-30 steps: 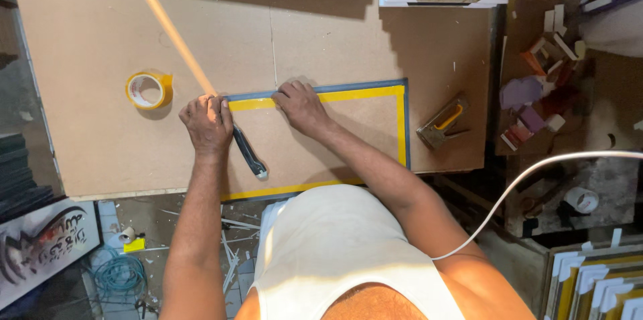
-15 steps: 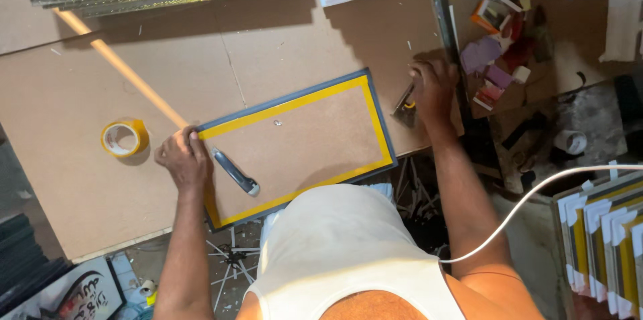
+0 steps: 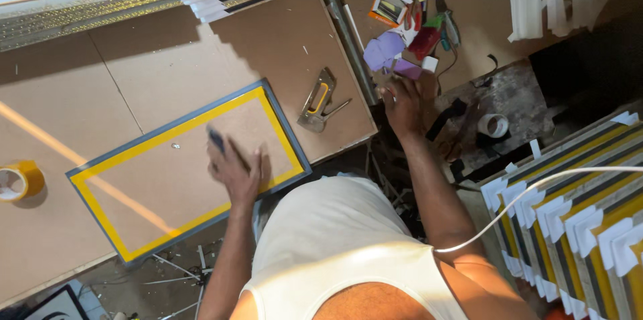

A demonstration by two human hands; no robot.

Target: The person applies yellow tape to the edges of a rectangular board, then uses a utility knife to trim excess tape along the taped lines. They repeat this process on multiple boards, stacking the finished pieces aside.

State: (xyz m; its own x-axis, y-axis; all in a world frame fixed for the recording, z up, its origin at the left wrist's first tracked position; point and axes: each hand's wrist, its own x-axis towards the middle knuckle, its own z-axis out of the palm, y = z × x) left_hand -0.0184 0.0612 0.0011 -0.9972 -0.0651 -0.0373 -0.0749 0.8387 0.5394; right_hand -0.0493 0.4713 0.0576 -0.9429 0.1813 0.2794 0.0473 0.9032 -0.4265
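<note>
The left hand (image 3: 236, 173) lies flat and open on the frame (image 3: 184, 166) near the counter (image 3: 134, 65) edge, while the right hand (image 3: 404, 102), grip unclear, reaches past the stapler (image 3: 318, 100).

Left hand (image 3: 236, 171) flat, palm down; right hand (image 3: 404, 102) outstretched.

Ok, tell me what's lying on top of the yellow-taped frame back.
The left hand rests flat on the frame back, with a dark tool poking out past the fingers. The rest of the tool is covered by the hand. A small speck also sits there.
</note>
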